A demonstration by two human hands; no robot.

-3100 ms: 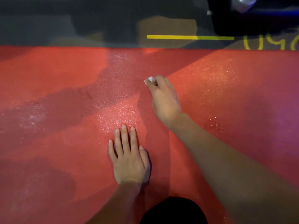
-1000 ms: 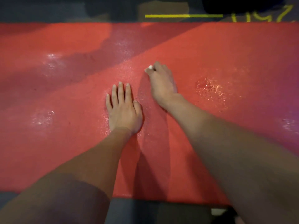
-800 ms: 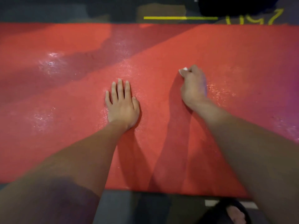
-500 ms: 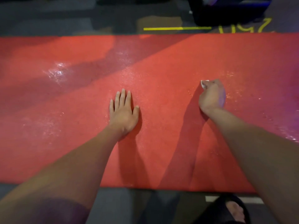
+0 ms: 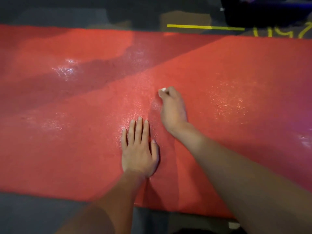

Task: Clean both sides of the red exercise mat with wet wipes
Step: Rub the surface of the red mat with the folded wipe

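Right hand (image 5: 173, 107) with wipe (image 5: 163, 89) back beside left hand (image 5: 138, 149).

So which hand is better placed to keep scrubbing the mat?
Probably the right hand: its grip already pinches the small white wet wipe against the red foam exercise mat. The left hand lies flat, bracing.

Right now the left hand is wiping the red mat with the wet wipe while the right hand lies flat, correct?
The hands are swapped. In the head view the right hand grips the wet wipe on the red mat, while the left hand lies flat on it.
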